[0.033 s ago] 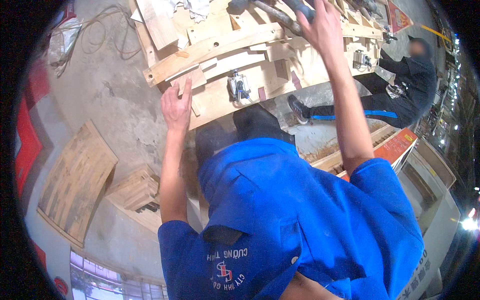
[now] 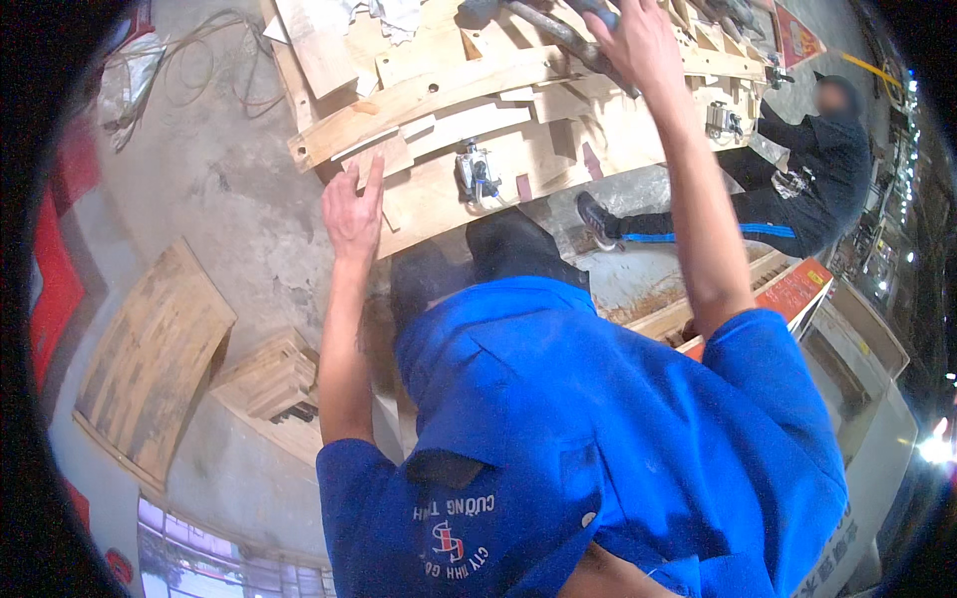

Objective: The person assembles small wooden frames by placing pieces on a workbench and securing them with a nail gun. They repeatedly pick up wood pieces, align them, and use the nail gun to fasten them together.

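Observation:
My left hand [image 2: 351,214] lies at the left near edge of a wooden jig table [image 2: 429,214]. Its index finger is stretched out against a small wooden block [image 2: 382,156], which sits beside a long curved wooden rail [image 2: 429,92]. At the upper edge, my right hand [image 2: 643,45] has its thumb and fingers around a dark blue tool grip [image 2: 601,14]; the fingertips are partly cut off. Beside that grip, a grey metal rod [image 2: 553,35] slants across the rail. A metal toggle clamp [image 2: 477,174] is fixed to the table between my hands.
A second clamp [image 2: 723,120] stands farther right. A person in dark clothes [image 2: 832,159] is beyond the table's right end. Curved slatted wood panel [image 2: 155,364] and stacked wood pieces [image 2: 269,379] lie at left. Hoses [image 2: 214,65] run over the floor. An orange-sided box [image 2: 797,289] stands at right.
My right hand and forearm have shifted very slightly, the forearm to the right. My left hand stays on the block.

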The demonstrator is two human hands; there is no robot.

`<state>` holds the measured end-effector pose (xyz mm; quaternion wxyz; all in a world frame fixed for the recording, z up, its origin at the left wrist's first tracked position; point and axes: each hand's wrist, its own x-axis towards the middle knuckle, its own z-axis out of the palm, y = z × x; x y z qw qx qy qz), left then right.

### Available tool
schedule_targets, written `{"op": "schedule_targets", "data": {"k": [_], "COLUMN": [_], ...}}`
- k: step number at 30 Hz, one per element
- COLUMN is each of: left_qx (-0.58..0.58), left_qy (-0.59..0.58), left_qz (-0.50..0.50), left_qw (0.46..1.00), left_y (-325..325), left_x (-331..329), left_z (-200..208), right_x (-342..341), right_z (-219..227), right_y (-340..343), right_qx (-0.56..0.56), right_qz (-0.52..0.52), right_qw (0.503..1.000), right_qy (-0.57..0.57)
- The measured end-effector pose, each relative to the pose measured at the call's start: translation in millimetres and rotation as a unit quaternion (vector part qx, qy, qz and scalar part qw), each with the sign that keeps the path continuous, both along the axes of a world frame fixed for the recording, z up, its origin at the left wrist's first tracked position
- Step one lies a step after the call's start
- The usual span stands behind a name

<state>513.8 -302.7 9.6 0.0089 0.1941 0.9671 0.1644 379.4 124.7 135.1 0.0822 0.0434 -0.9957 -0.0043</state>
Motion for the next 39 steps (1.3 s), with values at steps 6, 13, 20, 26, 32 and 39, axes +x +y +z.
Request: {"op": "schedule_targets", "data": {"k": [6,13,20,26,32,39], "left_qx": [0.048,0.081,0.17,0.162,0.164,0.165], "left_qy": [-0.002,0.068,0.096,0.06,0.047,0.049], "left_qz": [-0.01,-0.025,-0.041,-0.047,-0.046,-0.046], "left_qw": [0.999,0.994,0.98,0.984,0.984,0.984], "left_y": [-5.6,-12.2,-20.5,-24.7,-25.8,-24.7], "left_x": [-1.9,-6.7,-13.2,-17.2,-17.2,-17.5], "left_z": [0.8,-11.7,-20.7,-27.8,-22.4,-25.4], "right_x": [-65.8,-102.2,35.3,139.7,161.0,163.3], "right_z": [-44.1,-26.7,153.8,85.1,42.1,40.6], "right_y": [22.5,40.8,-52.1,-179.5,-200.3,-204.0], "right_qx": [-0.051,-0.078,-0.323,-0.373,-0.38,-0.402], "right_qz": [-0.124,-0.023,-0.16,-0.18,-0.16,-0.207], "right_qw": [0.952,0.961,0.866,0.837,0.853,0.82], "right_qy": [-0.275,-0.263,-0.346,-0.358,-0.321,-0.351]}}
